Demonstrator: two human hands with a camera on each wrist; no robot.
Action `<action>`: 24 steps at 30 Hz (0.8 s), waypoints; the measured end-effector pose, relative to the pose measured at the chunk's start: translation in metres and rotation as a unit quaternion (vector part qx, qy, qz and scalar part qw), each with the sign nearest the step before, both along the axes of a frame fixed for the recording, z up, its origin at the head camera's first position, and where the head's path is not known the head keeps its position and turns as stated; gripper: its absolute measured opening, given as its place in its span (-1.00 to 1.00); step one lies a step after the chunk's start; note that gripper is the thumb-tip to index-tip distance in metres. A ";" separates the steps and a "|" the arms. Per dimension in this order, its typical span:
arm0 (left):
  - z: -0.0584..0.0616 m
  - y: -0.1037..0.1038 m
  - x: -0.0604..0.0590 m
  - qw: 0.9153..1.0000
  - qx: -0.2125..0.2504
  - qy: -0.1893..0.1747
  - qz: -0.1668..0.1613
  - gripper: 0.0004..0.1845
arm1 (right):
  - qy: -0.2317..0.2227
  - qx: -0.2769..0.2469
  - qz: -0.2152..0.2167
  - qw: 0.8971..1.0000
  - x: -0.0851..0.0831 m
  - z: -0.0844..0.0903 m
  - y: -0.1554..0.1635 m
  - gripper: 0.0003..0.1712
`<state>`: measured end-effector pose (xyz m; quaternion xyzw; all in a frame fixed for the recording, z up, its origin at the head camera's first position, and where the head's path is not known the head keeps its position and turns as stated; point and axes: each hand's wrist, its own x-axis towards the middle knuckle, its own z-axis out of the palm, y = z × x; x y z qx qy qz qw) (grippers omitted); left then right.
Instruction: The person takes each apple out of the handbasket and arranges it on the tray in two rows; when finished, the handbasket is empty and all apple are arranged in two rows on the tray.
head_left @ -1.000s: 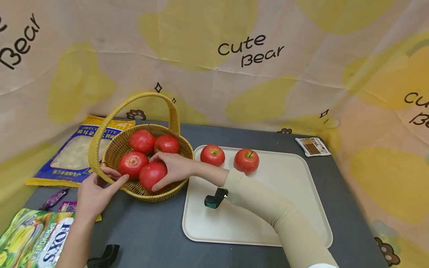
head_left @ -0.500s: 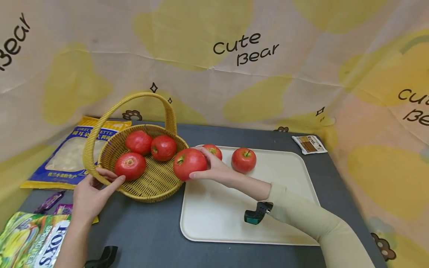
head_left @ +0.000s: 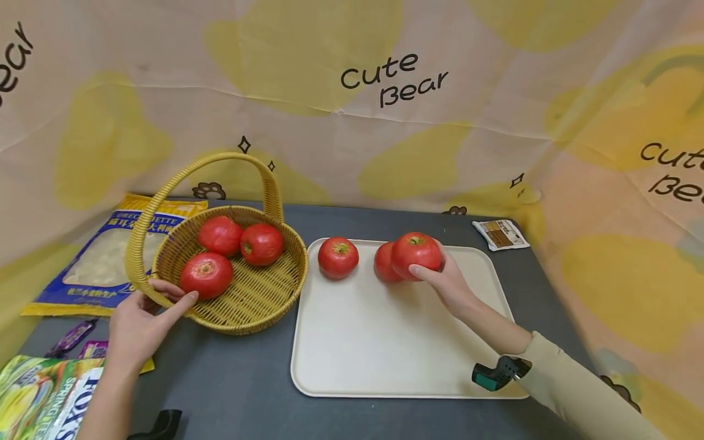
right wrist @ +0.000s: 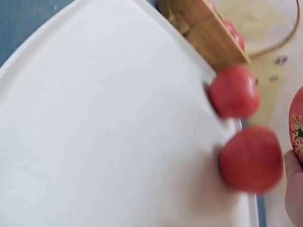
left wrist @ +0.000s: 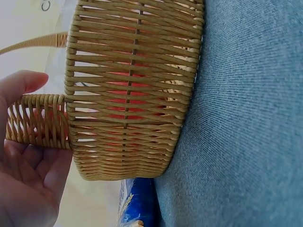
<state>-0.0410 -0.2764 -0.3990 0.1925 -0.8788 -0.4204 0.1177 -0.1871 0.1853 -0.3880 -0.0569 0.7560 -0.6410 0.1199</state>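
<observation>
In the head view my right hand (head_left: 455, 287) grips a red apple (head_left: 416, 252) above the far part of the white tray (head_left: 396, 342). Behind it, a second apple (head_left: 384, 264) sits on the tray, partly hidden; another apple (head_left: 338, 259) lies to its left. My left hand (head_left: 134, 330) holds the yellow woven basket (head_left: 261, 308) at the near base of its handle. Thumb and fingers wrap that handle (left wrist: 38, 122) in the left wrist view. Three apples (head_left: 206, 275) rest inside the basket. At the right wrist view's edge, the held apple (right wrist: 298, 125) is cut off.
A blue-and-yellow pasta bag (head_left: 93, 269) lies behind and left of the basket. Two purple-wrapped sweets (head_left: 71, 338) and a green FOX'S bag (head_left: 46, 394) are at the left front. A small packet (head_left: 502, 234) lies beyond the tray's back right corner. Printed cloth hangs behind.
My right hand has lifted one apple from the basket and carried it right, over the tray. The left hand keeps its hold on the handle. The head view has shifted slightly right.
</observation>
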 end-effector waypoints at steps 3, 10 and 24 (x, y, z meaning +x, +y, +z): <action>0.000 0.000 0.000 1.000 0.003 -0.002 0.004 -0.62 | -0.007 0.036 -0.060 0.998 -0.007 -0.010 0.023 -0.15; -0.002 0.000 0.000 1.000 0.008 -0.002 0.003 -0.63 | 0.004 0.123 -0.141 0.982 -0.021 -0.041 0.061 -0.14; -0.004 -0.001 0.000 1.000 0.010 0.018 -0.004 -0.67 | -0.011 0.147 -0.123 0.981 -0.026 -0.060 0.076 0.02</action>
